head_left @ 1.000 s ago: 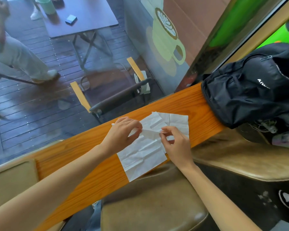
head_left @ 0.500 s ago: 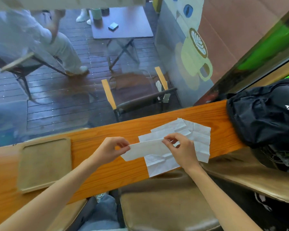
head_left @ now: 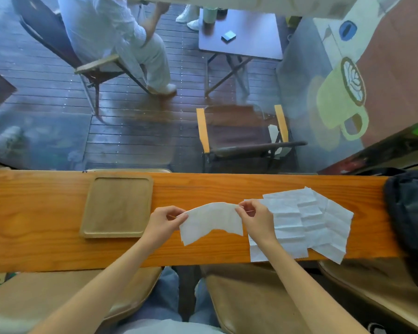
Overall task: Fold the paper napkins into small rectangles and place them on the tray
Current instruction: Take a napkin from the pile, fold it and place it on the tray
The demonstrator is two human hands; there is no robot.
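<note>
No readable text, labels, brand names or numbers appear anywhere in the frame. The only sign-like marking is a painted picture on the window glass [head_left: 299, 97] at the upper right: a pale green coffee mug [head_left: 339, 102] with latte art, without lettering.

Both forearms bare, no sleeves visible. Left hand [head_left: 163, 221], right hand [head_left: 258, 219]: no rings, no watch. Blue jeans [head_left: 164, 300] on legs.

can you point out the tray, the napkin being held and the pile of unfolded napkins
wooden tray [head_left: 117, 231]: head view, its near rim.
held napkin [head_left: 211, 219]: head view, middle of the strip between the hands.
pile of unfolded napkins [head_left: 307, 224]: head view, centre of the creased sheets.
</note>
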